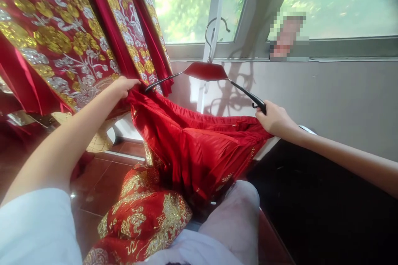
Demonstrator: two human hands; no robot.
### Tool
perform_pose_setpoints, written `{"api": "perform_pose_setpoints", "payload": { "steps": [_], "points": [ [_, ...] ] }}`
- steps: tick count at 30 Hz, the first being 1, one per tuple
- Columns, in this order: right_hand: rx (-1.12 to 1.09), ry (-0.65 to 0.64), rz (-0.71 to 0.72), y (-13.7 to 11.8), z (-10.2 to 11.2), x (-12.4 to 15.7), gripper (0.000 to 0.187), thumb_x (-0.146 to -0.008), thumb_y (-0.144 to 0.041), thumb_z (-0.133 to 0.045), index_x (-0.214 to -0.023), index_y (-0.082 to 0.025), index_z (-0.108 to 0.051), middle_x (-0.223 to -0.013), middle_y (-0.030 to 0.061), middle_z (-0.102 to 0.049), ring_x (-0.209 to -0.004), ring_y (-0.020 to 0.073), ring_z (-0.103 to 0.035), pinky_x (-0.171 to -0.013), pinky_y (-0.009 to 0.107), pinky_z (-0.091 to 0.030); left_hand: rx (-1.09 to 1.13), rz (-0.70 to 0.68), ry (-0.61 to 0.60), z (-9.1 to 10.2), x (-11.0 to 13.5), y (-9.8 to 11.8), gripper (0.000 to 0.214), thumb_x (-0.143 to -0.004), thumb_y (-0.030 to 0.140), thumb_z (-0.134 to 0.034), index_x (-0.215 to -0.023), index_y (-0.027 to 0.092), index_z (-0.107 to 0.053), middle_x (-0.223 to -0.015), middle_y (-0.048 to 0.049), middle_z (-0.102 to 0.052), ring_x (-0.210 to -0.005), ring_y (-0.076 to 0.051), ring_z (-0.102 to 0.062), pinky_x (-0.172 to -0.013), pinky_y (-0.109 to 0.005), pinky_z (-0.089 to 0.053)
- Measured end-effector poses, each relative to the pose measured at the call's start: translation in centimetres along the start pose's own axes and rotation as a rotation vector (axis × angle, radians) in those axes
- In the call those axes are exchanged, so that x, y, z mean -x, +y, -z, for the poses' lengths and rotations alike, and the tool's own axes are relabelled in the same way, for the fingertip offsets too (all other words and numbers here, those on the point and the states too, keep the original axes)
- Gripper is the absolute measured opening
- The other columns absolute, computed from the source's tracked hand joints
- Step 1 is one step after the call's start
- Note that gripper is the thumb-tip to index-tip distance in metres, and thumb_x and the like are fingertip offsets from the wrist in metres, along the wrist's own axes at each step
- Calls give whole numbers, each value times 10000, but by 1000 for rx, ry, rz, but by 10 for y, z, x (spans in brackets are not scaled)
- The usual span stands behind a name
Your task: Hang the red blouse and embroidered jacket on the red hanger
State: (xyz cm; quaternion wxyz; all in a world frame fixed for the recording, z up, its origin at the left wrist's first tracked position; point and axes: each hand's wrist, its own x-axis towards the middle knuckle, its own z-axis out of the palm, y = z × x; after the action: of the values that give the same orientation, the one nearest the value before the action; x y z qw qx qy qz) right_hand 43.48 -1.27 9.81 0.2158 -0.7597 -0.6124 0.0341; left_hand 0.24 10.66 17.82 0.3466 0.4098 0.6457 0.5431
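A red pleated skirt (202, 153) with gold embroidery is stretched by its waistband between my two hands. My left hand (127, 87) is closed on the waistband's left corner, beside the left end of a clothes hanger (205, 71). The hanger has a red middle, black arms and a metal hook pointing up. My right hand (273, 119) is wrapped round the hanger's right arm, with the waistband's right corner under the fingers. A small black clip shows just left of that hand. The skirt's lower part, heavy with gold embroidery, drapes over my lap.
A red garment (59, 29) with gold and silver embroidery hangs at the upper left. Windows (186, 4) run along the back above a pale wall (342, 95). A black surface (326, 198) lies at the right. Reddish tiles (99, 174) cover the floor.
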Motion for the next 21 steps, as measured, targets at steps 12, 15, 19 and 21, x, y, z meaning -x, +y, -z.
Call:
{"api": "perform_pose_setpoints", "payload": {
  "steps": [12,15,19,21],
  "points": [
    [-48,-54,20,0,1,-2,165,-882,-265,-402,-969,-189,-520,-870,141,-621,-742,247,-542,-679,323,-396,-1284,-765,249,-20,142,52,336,-910,310,-418,-885,66,-647,-864,-139,-629,-995,-371,-645,-885,-505,-487],
    [-41,-30,17,2,5,-8,166,-867,-233,-428,-982,-184,-538,-847,134,-620,-735,242,-537,-680,318,-395,-1252,-685,9,-33,143,18,307,-903,317,-423,-782,124,-628,-781,-139,-629,-886,-328,-658,-865,-449,-496],
    [-32,-24,25,7,5,-21,179,-834,-182,-452,-966,-175,-573,-827,119,-624,-728,235,-550,-672,307,-398,-1207,-724,-90,-51,130,-5,340,-912,390,-438,-799,130,-624,-784,-137,-626,-909,-329,-650,-842,-414,-483],
    [-63,-9,54,10,0,-28,180,-806,-188,-484,-949,-181,-591,-792,93,-630,-710,231,-563,-661,299,-405,-1184,-842,-48,-63,130,0,403,-909,457,-444,-804,121,-638,-773,-137,-622,-924,-340,-641,-856,-442,-464]
  ]
}}
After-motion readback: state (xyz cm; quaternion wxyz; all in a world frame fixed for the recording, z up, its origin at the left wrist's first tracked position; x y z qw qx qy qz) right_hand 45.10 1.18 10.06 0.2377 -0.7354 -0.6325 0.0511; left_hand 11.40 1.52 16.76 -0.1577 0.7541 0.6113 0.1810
